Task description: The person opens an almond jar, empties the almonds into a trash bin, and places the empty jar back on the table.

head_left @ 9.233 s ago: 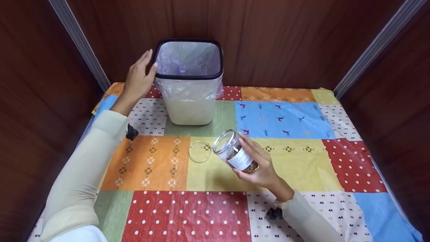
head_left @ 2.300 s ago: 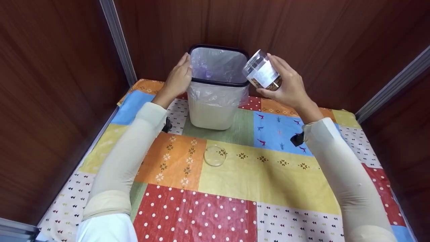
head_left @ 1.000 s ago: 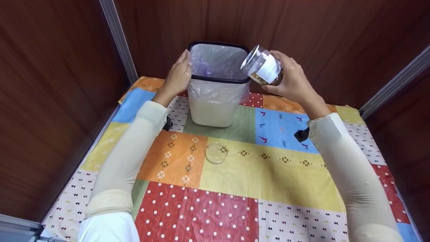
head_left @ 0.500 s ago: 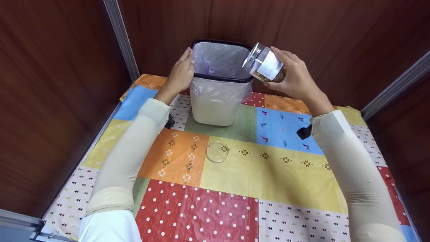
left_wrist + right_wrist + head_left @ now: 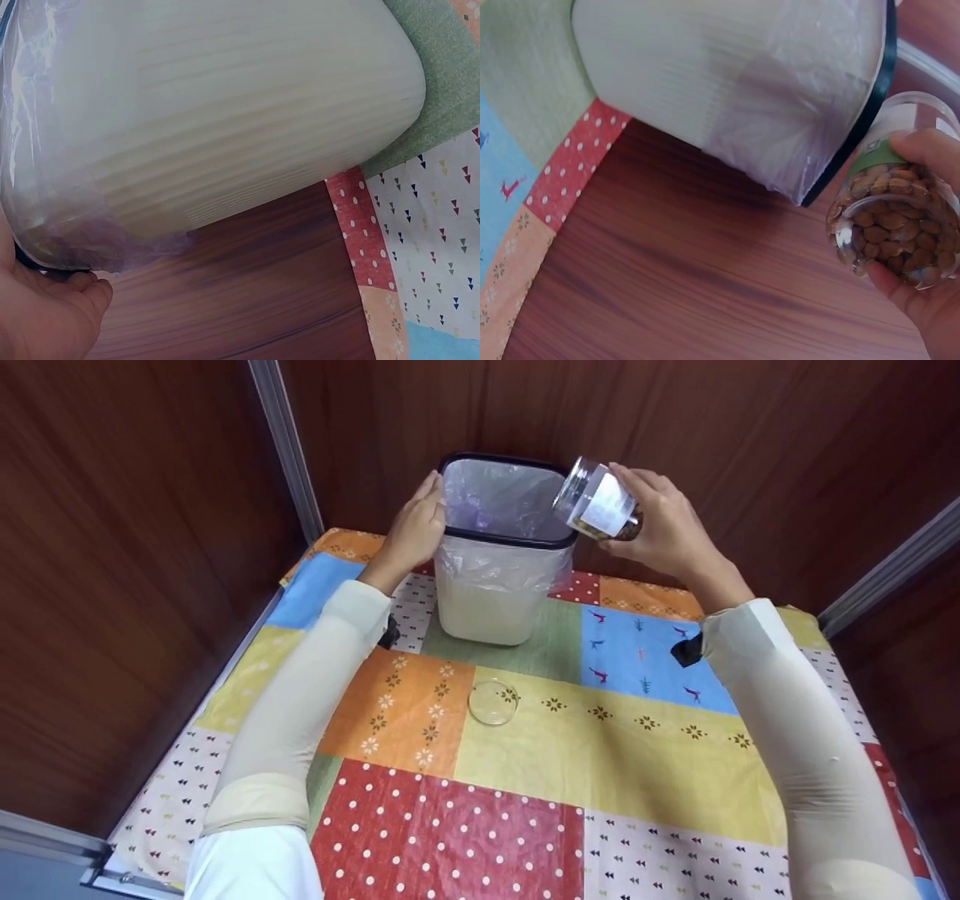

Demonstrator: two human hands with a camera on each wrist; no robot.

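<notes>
My right hand point(image 5: 667, 521) grips a clear jar point(image 5: 600, 502) with a white label, tilted with its open mouth toward the right rim of the lined bin point(image 5: 487, 611). In the right wrist view, brown almonds point(image 5: 900, 232) lie gathered at the base of the jar, my thumb and fingers around its sides. My left hand point(image 5: 416, 529) rests against the left side of the bin's black rim point(image 5: 517, 541), fingers fairly straight. From the left wrist, this hand point(image 5: 56, 311) shows low at the rim beside the plastic liner point(image 5: 112, 244).
A clear round lid point(image 5: 493, 702) lies on the patchwork tablecloth point(image 5: 540, 765) in front of the bin. Dark wood panels point(image 5: 675, 420) stand behind and on both sides, with metal strips at the corners. A bit of purple point(image 5: 476, 514) shows inside the liner.
Over the longer span, the right hand has raised the jar from above the table to the bin's right rim. In the last second it stays tilted there; the view shifts slightly.
</notes>
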